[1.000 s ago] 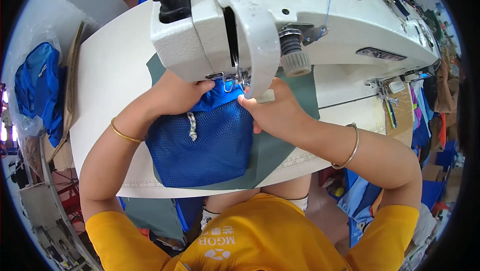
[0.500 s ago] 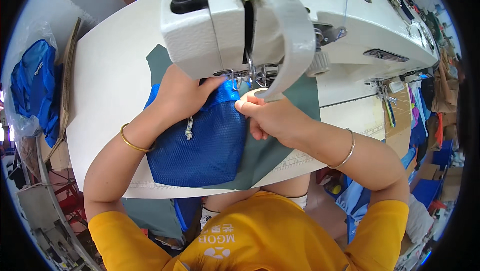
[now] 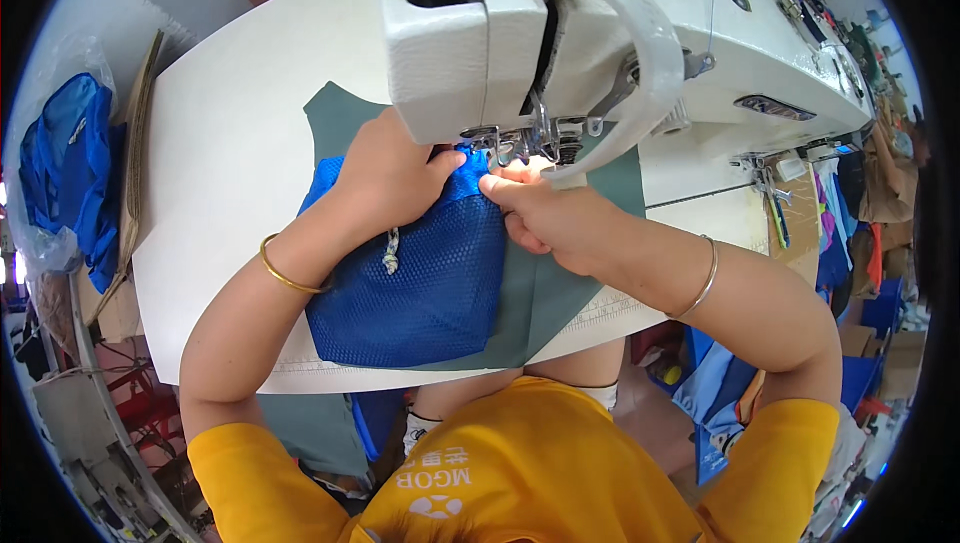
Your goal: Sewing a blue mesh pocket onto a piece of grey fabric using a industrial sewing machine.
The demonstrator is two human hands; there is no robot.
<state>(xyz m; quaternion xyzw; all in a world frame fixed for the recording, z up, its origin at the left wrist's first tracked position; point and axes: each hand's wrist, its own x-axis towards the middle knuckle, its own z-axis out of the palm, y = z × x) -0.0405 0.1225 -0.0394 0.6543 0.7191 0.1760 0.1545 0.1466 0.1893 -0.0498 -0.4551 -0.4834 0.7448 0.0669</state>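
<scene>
A blue mesh bag [image 3: 405, 293] lies under the head of a white sewing machine [image 3: 440, 63]. Its smooth blue top band [image 3: 466, 181] reaches the metal presser foot [image 3: 512, 147]. My left hand [image 3: 388, 175] rests on the bag's upper left part, thumb and fingers closed on the band close to the foot. My right hand [image 3: 555, 215] pinches the band's right edge between thumb and curled fingers, just below the foot. A pale speckled cord end [image 3: 391, 251] hangs on the bag's front. The needle point cannot be made out.
Dark green cloth [image 3: 565, 288] lies beneath the bag on the white table [image 3: 230, 143]. A curved white guard [image 3: 655, 63] juts from the machine above my right hand. Blue bags in clear plastic [image 3: 75, 163] hang at the left. A ruler strip [image 3: 600, 311] runs along the front edge.
Both hands and the bag sit slightly further right in the picture. The machine head also appears shifted right, and the view has moved a little. Both hands keep hold of the band.
</scene>
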